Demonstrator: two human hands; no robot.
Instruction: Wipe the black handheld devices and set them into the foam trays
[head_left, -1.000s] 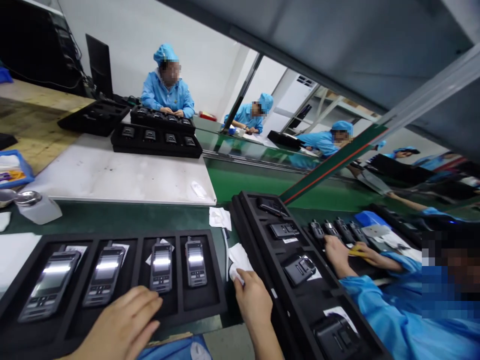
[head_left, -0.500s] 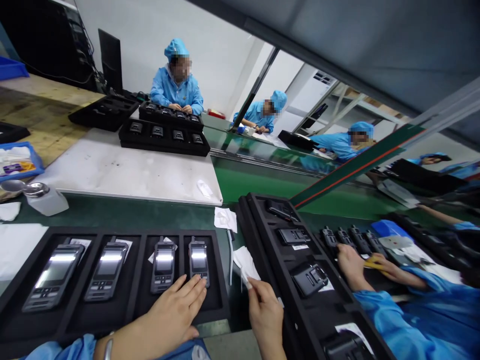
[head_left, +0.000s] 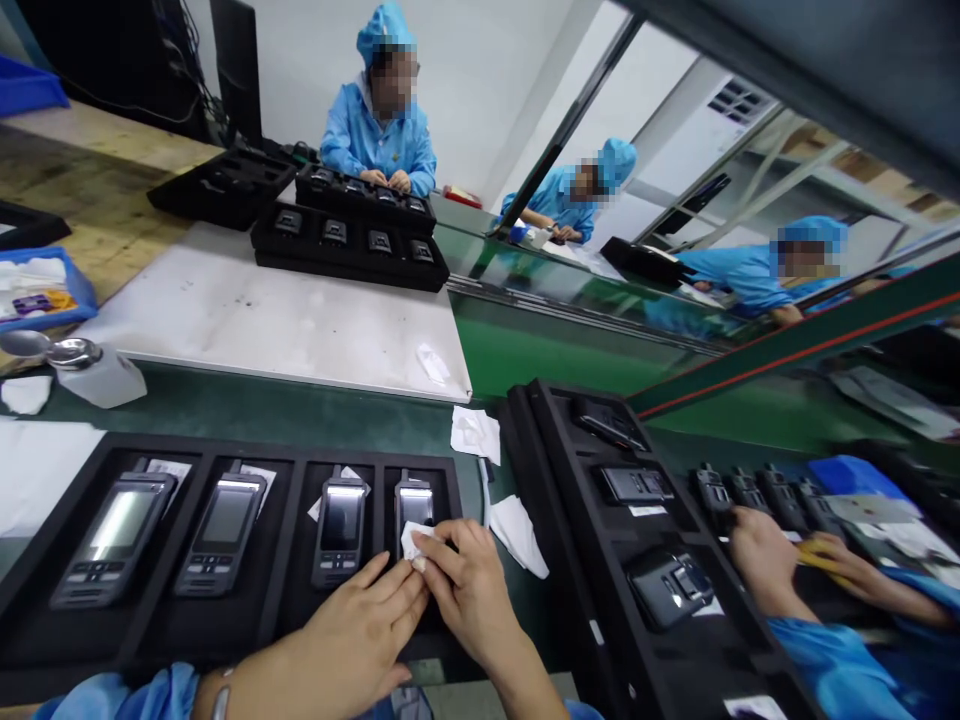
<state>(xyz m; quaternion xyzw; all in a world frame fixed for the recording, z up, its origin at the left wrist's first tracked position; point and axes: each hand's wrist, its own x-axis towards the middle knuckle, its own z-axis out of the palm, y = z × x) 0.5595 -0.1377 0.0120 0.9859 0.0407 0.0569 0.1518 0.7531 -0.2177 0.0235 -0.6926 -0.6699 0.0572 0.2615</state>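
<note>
My right hand (head_left: 465,590) pinches a white wipe (head_left: 412,541) against the lower screen edge of the rightmost handheld radio (head_left: 415,506). My left hand (head_left: 356,630) lies just below, its fingertips at the foot of that radio and holding nothing. The radio stands in the last slot of a black foam tray (head_left: 225,446). Several similar radios (head_left: 341,530) fill the slots to its left, each with a paper slip behind it. My right hand hides the radio's lower part.
To the right lies a black foam tray (head_left: 600,430) of radio accessories, beside a loose white wipe (head_left: 517,535). A co-worker's hands (head_left: 765,550) work at the right. Beyond stand a white board (head_left: 262,340), a bottle (head_left: 97,375) and further black trays.
My right hand has moved left from beside the tray onto the rightmost radio, carrying the wipe. My left hand has stayed near that radio. The view has shifted slightly.
</note>
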